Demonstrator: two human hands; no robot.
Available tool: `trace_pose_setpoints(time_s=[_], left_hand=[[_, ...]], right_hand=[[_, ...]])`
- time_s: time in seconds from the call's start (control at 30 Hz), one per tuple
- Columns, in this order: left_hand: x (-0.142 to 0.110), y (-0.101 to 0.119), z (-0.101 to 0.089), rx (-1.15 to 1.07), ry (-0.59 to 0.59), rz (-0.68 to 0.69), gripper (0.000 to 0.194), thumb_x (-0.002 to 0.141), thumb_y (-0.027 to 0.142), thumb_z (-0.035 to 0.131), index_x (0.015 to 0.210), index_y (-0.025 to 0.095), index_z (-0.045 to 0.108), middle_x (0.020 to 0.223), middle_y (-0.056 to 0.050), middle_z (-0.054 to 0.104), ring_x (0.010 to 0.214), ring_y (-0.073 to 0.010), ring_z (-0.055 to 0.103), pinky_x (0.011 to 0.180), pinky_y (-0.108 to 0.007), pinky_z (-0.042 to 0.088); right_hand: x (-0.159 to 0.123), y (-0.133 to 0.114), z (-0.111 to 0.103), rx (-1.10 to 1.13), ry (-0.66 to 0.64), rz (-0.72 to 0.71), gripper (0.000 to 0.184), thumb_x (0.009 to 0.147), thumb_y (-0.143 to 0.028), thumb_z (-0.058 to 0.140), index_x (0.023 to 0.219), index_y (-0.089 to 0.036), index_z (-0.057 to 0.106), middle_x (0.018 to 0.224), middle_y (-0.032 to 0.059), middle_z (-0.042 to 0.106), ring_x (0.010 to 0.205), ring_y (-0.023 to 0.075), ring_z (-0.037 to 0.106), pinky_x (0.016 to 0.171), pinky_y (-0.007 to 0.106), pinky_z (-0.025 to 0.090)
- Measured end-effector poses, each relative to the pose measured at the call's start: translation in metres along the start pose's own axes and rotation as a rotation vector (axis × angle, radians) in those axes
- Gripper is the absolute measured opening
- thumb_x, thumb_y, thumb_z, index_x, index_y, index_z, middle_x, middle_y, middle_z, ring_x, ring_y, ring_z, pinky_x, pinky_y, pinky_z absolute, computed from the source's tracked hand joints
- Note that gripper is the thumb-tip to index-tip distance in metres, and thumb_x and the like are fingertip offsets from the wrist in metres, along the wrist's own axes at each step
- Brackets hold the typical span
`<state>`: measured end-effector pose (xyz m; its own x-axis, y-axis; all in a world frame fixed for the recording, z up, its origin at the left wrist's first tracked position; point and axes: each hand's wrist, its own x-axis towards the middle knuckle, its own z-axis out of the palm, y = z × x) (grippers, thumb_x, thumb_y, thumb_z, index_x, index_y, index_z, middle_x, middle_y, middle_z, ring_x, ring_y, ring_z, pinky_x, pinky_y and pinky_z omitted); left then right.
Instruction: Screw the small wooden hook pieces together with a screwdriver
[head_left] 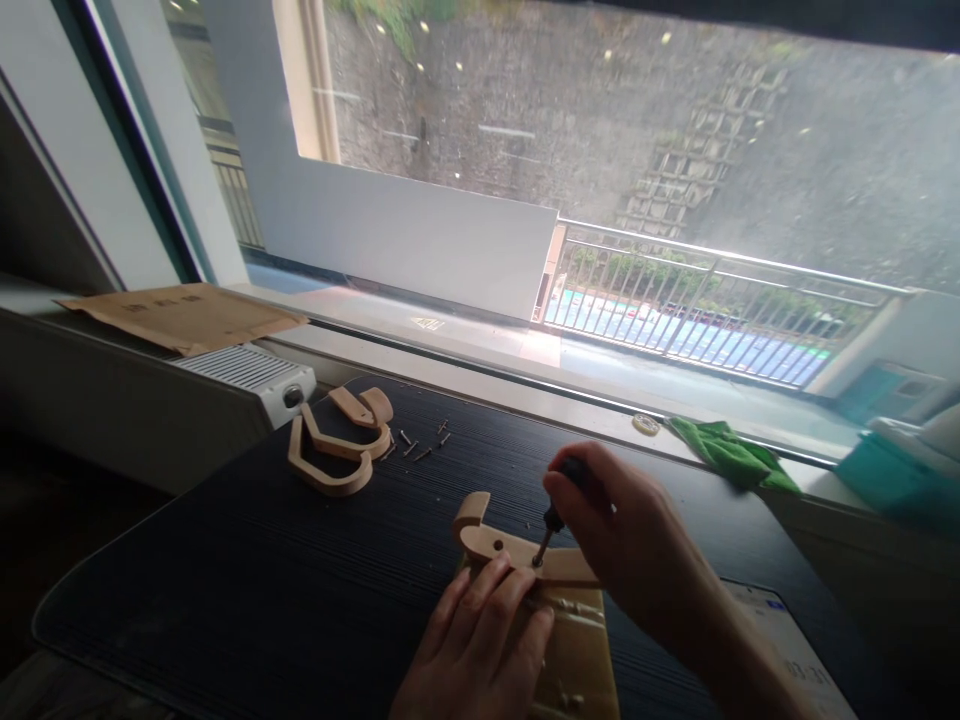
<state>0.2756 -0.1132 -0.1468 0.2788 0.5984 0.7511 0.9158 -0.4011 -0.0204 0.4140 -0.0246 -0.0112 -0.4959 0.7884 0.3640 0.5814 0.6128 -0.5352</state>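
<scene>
My right hand (592, 505) is closed around the dark handle of a screwdriver (553, 520). Its shaft points down, and the tip meets a screw hole in a pale wooden hook (562, 563). A second dark hole shows in the hook, left of the tip. Beneath the hook is a yellowish wooden board (577, 660). My left hand (480, 640) lies flat over the board with fingers stretched out, the fingertips touching the near edge of the hook. My left thumb is hidden.
Several loose screws (411, 448) lie on the dark table (225, 570) beside more wooden hooks (330, 487). A roll of tape (646, 424) and a green cloth (731, 452) are by the window. A phone (787, 640) lies right of my forearm; a brown envelope (187, 315) rests at left.
</scene>
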Motion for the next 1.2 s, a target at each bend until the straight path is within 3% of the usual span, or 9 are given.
trace_pose_setpoints(time_s=[0.2, 0.37, 0.5, 0.6, 0.7, 0.8, 0.9, 1.1, 1.2], left_hand=[[0.02, -0.004, 0.0, -0.103, -0.071, -0.004, 0.051, 0.082, 0.053, 0.056, 0.117, 0.016, 0.055, 0.124, -0.012, 0.055, 0.12, -0.0294, 0.046, 0.097, -0.042, 0.044], [0.057, 0.0, -0.017, -0.223, -0.25, -0.264, 0.05, 0.075, 0.051, 0.064, 0.113, 0.018, 0.06, 0.124, -0.011, 0.056, 0.118, -0.031, 0.05, 0.096, -0.047, 0.045], [0.078, -0.012, -0.038, -0.349, -0.076, -0.339, 0.034, 0.079, 0.038, 0.062, 0.109, 0.022, 0.063, 0.114, -0.008, 0.061, 0.107, -0.0257, 0.057, 0.093, -0.043, 0.046], [0.117, -0.038, -0.047, -0.619, 0.161, -0.605, 0.021, 0.084, 0.029, 0.053, 0.098, 0.018, 0.065, 0.103, -0.006, 0.064, 0.101, -0.0209, 0.059, 0.091, -0.034, 0.045], [0.168, -0.073, -0.029, -0.935, 0.244, -0.917, 0.028, 0.084, 0.035, 0.05, 0.096, 0.014, 0.064, 0.1, -0.009, 0.065, 0.096, -0.0214, 0.059, 0.084, -0.032, 0.046], [0.203, -0.105, -0.001, -1.1, 0.055, -0.886, 0.041, 0.088, 0.041, 0.04, 0.106, 0.009, 0.06, 0.106, -0.015, 0.063, 0.095, -0.0222, 0.061, 0.078, -0.033, 0.048], [0.206, -0.127, 0.008, -1.212, -0.218, -0.734, 0.043, 0.082, 0.047, 0.055, 0.1, 0.009, 0.064, 0.101, -0.014, 0.066, 0.095, -0.0238, 0.061, 0.08, -0.034, 0.047], [0.151, -0.147, -0.007, -1.26, -0.722, -0.478, 0.052, 0.064, 0.038, 0.077, 0.11, 0.016, 0.065, 0.104, -0.009, 0.068, 0.097, -0.0257, 0.061, 0.081, -0.036, 0.047], [0.125, -0.143, 0.002, -1.147, -0.801, -0.43, 0.059, 0.06, 0.023, 0.078, 0.116, 0.023, 0.061, 0.107, -0.003, 0.066, 0.099, -0.0213, 0.059, 0.087, -0.031, 0.043]], right_hand=[[0.018, 0.011, 0.004, -0.096, 0.058, -0.006, 0.021, 0.091, -0.038, 0.042, 0.087, -0.021, 0.055, 0.067, -0.0002, 0.06, 0.06, 0.0147, 0.053, 0.057, 0.025, 0.036], [0.05, 0.015, -0.003, -0.194, -0.001, 0.0, 0.026, 0.09, -0.039, 0.04, 0.084, -0.02, 0.057, 0.066, 0.0007, 0.062, 0.057, 0.0149, 0.052, 0.054, 0.025, 0.032], [0.049, 0.016, -0.012, -0.138, -0.052, 0.009, 0.026, 0.091, -0.038, 0.038, 0.086, -0.02, 0.057, 0.065, 0.0001, 0.061, 0.058, 0.0153, 0.052, 0.055, 0.025, 0.034], [0.042, 0.018, -0.019, -0.112, -0.075, -0.012, 0.028, 0.091, -0.038, 0.037, 0.086, -0.02, 0.058, 0.066, 0.0005, 0.061, 0.06, 0.0154, 0.051, 0.056, 0.026, 0.034], [0.044, 0.019, -0.024, -0.101, -0.101, 0.03, 0.028, 0.09, -0.038, 0.039, 0.085, -0.019, 0.058, 0.068, 0.0013, 0.062, 0.06, 0.0154, 0.051, 0.055, 0.026, 0.034], [0.052, 0.018, -0.024, -0.098, -0.142, 0.039, 0.027, 0.088, -0.038, 0.04, 0.082, -0.019, 0.059, 0.068, 0.0017, 0.062, 0.059, 0.0146, 0.05, 0.054, 0.026, 0.033], [0.057, 0.018, -0.024, -0.103, -0.171, -0.004, 0.022, 0.085, -0.036, 0.047, 0.081, -0.02, 0.061, 0.067, 0.0004, 0.062, 0.058, 0.0135, 0.049, 0.053, 0.024, 0.032], [0.049, 0.027, -0.024, -0.042, -0.201, -0.005, 0.013, 0.083, -0.034, 0.051, 0.081, -0.023, 0.058, 0.07, -0.0015, 0.064, 0.063, 0.0133, 0.053, 0.056, 0.023, 0.033], [0.046, 0.028, -0.024, -0.059, -0.185, 0.032, 0.014, 0.084, -0.034, 0.05, 0.079, -0.023, 0.057, 0.068, -0.0024, 0.062, 0.062, 0.013, 0.051, 0.055, 0.023, 0.032]])
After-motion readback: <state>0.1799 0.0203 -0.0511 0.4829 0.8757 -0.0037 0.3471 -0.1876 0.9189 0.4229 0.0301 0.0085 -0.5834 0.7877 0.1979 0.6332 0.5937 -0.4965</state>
